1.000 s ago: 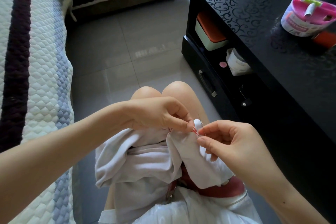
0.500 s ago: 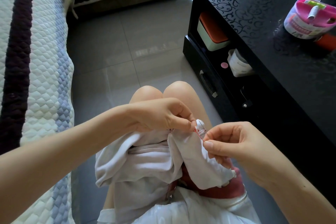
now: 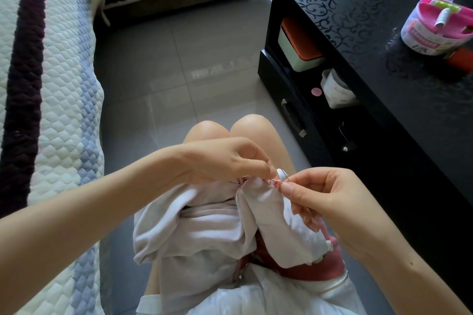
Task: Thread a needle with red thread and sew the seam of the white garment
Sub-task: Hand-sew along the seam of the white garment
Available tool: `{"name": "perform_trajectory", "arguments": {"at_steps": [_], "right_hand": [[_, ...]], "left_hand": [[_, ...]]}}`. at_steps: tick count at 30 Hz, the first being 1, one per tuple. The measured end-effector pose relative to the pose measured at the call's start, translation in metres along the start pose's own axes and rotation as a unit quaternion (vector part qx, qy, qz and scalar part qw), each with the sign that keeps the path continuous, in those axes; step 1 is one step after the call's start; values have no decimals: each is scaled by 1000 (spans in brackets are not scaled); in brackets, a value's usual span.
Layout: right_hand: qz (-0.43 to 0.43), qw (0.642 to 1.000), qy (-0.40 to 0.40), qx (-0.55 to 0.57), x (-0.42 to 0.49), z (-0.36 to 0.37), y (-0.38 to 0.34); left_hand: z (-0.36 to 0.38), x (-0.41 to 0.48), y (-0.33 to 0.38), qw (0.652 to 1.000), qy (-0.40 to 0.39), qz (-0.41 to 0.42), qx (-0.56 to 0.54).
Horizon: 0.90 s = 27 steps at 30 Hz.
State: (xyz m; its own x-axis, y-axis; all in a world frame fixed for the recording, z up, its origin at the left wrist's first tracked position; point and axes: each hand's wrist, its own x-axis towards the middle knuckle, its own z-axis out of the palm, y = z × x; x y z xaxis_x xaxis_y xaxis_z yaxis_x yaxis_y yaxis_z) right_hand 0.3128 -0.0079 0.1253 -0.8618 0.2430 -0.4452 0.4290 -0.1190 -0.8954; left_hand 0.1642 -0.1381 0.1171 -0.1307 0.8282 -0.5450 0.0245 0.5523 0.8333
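Across the lap lies the white garment (image 3: 204, 227), bunched in folds, with a red cloth (image 3: 320, 266) showing beneath its right side. At the garment's raised top edge both hands meet. The left hand (image 3: 230, 158) pinches the seam between thumb and forefinger, holding the fabric up. The right hand (image 3: 325, 194) pinches just beside it, thumb and forefinger closed at a short run of red thread (image 3: 272, 181) stitches – a thin dark line at those fingertips looks like the needle (image 3: 286, 176), though it is too fine to be sure. Its other fingers curl against the cloth below. Past the hands, two bare knees (image 3: 207, 128) point at a grey tiled floor (image 3: 179, 59). To the left runs a quilted sofa cover (image 3: 51, 84). To the right stands a black table (image 3: 384, 46) – on it, near the far edge, a pink-lidded tub (image 3: 435, 25).
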Motion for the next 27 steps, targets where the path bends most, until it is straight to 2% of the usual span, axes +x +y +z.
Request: {"name": "perform_trajectory", "arguments": {"at_steps": [6,12,19,27], "right_hand": [[3,1000,-9,-3,2,1,0],[19,999,-26,5,1,-3,2],[59,995,-81,11,1,-8,-1],[95,985,-126,75,5,-13,0]], "left_hand": [[2,3,0,999,-7,19,31],[1,7,-8,999,-16,31,-27],[-2,9,-9,996,-38,25,-75],[4,11,-2,998,-2,-9,-61]]}}
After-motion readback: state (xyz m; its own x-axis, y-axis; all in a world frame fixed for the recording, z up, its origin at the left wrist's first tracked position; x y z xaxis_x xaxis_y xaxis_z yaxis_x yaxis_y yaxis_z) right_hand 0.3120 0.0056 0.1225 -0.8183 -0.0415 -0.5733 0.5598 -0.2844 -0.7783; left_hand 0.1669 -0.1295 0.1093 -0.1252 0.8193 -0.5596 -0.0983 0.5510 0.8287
